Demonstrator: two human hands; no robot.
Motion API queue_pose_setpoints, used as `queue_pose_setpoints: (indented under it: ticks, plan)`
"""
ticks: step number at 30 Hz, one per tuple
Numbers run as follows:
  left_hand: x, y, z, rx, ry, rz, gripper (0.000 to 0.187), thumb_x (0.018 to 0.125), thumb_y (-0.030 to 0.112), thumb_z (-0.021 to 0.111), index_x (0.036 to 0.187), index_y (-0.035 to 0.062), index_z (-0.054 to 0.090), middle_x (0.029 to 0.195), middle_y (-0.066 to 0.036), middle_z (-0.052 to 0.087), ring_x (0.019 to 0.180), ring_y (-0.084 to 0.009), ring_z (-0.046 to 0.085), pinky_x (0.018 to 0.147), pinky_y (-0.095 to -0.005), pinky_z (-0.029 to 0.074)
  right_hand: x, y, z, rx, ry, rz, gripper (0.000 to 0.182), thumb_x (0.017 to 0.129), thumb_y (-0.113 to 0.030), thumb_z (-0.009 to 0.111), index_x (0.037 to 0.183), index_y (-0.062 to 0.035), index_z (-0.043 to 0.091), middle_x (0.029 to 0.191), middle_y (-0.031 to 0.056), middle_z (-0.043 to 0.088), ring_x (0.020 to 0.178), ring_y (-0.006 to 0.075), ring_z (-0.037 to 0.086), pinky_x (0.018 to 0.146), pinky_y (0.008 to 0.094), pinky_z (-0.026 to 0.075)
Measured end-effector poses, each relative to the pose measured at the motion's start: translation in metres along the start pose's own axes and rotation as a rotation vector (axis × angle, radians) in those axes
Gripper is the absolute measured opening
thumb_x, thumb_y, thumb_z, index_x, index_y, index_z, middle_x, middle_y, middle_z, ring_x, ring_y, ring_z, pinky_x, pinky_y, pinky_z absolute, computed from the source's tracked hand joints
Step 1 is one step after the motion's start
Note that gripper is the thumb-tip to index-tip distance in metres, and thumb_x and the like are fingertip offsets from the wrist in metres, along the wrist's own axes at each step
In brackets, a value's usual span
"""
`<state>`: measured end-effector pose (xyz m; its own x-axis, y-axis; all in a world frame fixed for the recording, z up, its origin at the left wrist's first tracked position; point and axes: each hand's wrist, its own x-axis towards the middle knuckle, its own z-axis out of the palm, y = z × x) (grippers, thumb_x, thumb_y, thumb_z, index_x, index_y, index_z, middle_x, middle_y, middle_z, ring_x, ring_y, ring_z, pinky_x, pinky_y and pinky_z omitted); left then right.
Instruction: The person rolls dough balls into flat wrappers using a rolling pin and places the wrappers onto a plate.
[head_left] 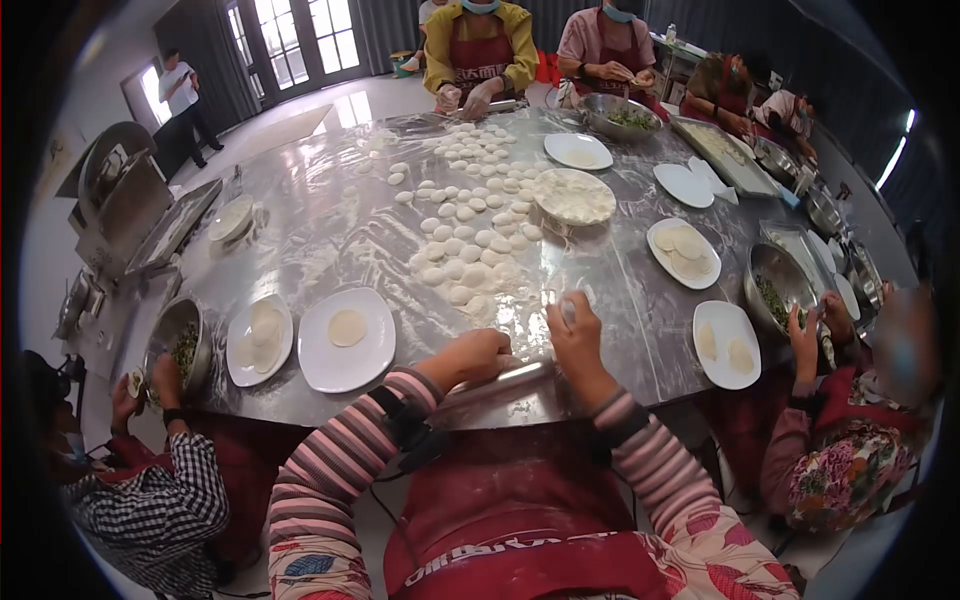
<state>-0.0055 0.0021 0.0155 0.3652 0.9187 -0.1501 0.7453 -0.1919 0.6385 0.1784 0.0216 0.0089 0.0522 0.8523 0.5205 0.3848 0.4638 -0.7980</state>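
Note:
My left hand [478, 357] is closed in a fist low over the floured metal table [340, 240], with a bit of something pale at its fingertips. Just right of it, my right hand [576, 328] is raised slightly with curled fingers; what it holds is unclear. Between and below the hands, near the front edge, lies a smooth rod like a rolling pin [520, 374]. Beyond them, several small floured dough rounds [465, 250] spread up the table. A white plate [311, 352] with one flat wrapper [347, 328] stands to the left.
Co-workers sit close on both sides, beside filling bowls [178, 340] [778, 285]; others stand across the table. Plates with wrappers [262, 375] [727, 375] [684, 280] flank my hands. A floured round plate [575, 197] lies ahead, near a tray [725, 160].

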Motion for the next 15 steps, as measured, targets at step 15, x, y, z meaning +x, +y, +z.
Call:
queue_pose_setpoints:
  ticks: [15]
  plan:
    - [0.008, 0.005, -0.003, 0.104, -0.028, -0.073, 0.027, 0.079, 0.023, 0.055, 0.086, -0.0014, 0.064, 0.086, -0.025, 0.062, 0.086, -0.0388, 0.06, 0.077, -0.0423, 0.046, 0.02, 0.0, 0.016, 0.016, -0.047, -0.008, 0.018, 0.081, -0.011, 0.061, 0.091, -0.0018, 0.05, 0.067, 0.0222, 0.054, 0.06, 0.0373, 0.056, 0.054, 0.0399, 0.043]
